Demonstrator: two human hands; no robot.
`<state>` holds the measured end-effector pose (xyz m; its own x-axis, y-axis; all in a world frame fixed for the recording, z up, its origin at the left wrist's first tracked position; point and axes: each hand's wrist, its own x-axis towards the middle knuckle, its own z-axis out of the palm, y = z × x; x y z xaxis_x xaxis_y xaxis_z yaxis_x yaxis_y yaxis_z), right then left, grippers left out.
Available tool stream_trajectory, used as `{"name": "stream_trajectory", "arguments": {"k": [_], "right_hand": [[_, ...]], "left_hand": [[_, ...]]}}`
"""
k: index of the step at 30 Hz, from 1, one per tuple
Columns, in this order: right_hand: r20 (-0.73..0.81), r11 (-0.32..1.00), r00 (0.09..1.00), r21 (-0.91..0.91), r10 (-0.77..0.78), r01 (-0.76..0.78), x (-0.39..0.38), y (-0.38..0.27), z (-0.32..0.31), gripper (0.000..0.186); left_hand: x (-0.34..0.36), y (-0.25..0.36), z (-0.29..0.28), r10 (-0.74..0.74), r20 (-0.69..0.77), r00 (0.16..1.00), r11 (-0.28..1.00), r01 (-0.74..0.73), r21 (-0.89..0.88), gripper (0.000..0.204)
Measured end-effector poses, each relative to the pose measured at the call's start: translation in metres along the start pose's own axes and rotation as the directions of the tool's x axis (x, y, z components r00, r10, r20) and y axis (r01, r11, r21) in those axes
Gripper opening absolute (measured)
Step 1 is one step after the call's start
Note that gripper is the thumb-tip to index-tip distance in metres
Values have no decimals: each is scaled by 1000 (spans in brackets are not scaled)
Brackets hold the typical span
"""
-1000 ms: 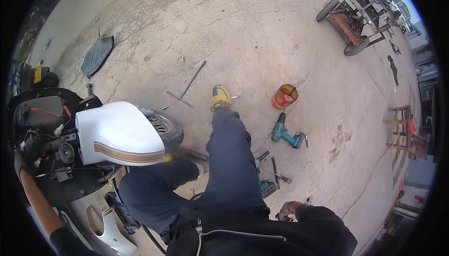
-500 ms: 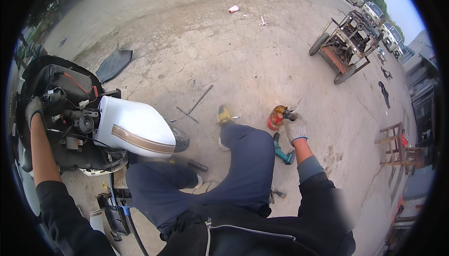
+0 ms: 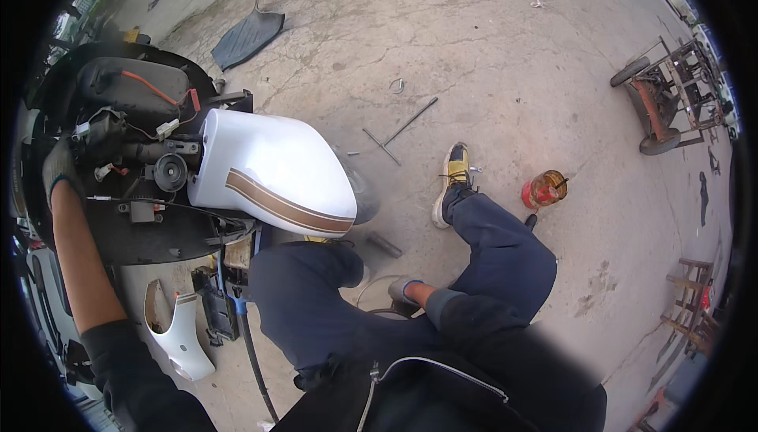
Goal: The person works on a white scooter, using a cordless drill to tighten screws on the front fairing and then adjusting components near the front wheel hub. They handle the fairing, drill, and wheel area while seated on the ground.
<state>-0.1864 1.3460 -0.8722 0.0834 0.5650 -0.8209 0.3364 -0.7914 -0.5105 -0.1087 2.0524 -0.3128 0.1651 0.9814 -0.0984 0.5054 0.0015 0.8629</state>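
Note:
A scooter with its body opened up (image 3: 150, 234) fills the left side, its wires, a round horn (image 3: 170, 172) and a black housing (image 3: 103, 130) exposed. A white fender with a brown stripe (image 3: 272, 163) juts from it. My left hand (image 3: 59, 165), in a grey glove, reaches in at the far left beside the black housing; its fingers are mostly hidden. My right hand (image 3: 404, 291), gloved too, is low between my knees, close to a dark rounded thing (image 3: 395, 312). My sleeve and leg cover part of it, and its fingers do not show clearly.
A red tin (image 3: 545, 189) stands on the concrete beyond my right knee. A T-shaped wrench (image 3: 401, 129) and a dark cylinder (image 3: 384, 244) lie ahead. A white panel (image 3: 178, 337) is at lower left, a black mat (image 3: 249, 37) farther off, a wheeled frame (image 3: 667, 104) at right.
My right hand has drawn back from the red tin to between my knees. The view has turned left, and the drill is now mostly behind my leg. My left hand stays at the scooter.

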Motion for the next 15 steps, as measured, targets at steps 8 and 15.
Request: {"name": "stream_trajectory", "arguments": {"k": [8,15], "right_hand": [[390,763,892,641,-228,-85,28,24,75,18],[771,626,573,-307,-278,717,-10,9,-80,31]], "left_hand": [[-83,-72,36,77,-51,996,994,-73,76,59],[-104,-99,45,7,-114,993,992,7,123,54]]}}
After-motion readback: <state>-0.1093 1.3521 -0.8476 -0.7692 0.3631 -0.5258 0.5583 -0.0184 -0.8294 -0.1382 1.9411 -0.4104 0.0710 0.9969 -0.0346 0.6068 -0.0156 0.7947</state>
